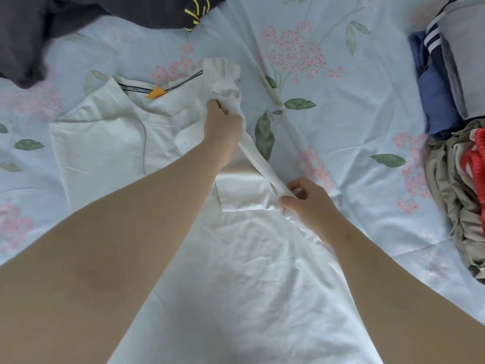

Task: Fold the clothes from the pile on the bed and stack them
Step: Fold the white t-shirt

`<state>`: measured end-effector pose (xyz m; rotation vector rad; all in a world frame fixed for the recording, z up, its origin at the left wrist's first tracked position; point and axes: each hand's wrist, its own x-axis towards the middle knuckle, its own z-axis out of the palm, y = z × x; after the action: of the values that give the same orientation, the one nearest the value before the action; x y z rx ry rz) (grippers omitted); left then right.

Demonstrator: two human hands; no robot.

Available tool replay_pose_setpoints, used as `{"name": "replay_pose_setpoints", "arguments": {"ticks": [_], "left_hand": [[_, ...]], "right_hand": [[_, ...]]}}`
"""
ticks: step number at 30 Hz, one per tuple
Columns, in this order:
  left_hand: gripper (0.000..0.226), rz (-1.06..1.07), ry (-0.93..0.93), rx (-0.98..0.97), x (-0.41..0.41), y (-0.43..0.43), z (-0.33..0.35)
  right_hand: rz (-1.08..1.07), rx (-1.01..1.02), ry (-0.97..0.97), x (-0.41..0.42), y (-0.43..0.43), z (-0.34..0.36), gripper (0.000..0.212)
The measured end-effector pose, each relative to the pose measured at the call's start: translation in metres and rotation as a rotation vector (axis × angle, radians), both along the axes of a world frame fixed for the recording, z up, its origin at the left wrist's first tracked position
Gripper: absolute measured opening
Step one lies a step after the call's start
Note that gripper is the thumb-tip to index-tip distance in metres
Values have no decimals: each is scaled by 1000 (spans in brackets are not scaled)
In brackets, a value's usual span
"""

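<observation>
I see a shirt (105, 143) of soft white cloth, matt and creased. The left hand (223, 124) and right hand (307, 198) grip it where it bunches thick. Left of the left hand, an orange tag (156, 93) looks smooth. The sheet (354, 106) under both hands is thin, smooth cloth with a faint shine. Far right of the right hand, tan cloth (451, 185) looks rumpled, and a red bit (479, 164) looks ribbed and shiny. Up left of the left hand, dark cloth (31, 35) looks soft and matt.
</observation>
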<state>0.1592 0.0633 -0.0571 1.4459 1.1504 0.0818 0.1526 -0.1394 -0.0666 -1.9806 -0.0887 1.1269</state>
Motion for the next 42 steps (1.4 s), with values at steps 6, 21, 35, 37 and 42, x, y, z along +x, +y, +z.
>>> {"name": "replay_pose_setpoints", "arguments": {"ticks": [6, 21, 35, 37, 42], "left_hand": [[44, 141, -97, -73, -80, 62, 31], [52, 268, 110, -3, -250, 163, -17], [37, 11, 139, 205, -276, 122, -2], [47, 110, 107, 129, -288, 110, -2], [35, -45, 313, 30, -347, 65, -9]], "right_hand": [[278, 211, 172, -83, 64, 37, 51], [595, -64, -90, -225, 149, 12, 40], [781, -669, 217, -266, 106, 53, 43], [568, -531, 398, -298, 112, 47, 35], [551, -364, 120, -333, 103, 27, 18]]}}
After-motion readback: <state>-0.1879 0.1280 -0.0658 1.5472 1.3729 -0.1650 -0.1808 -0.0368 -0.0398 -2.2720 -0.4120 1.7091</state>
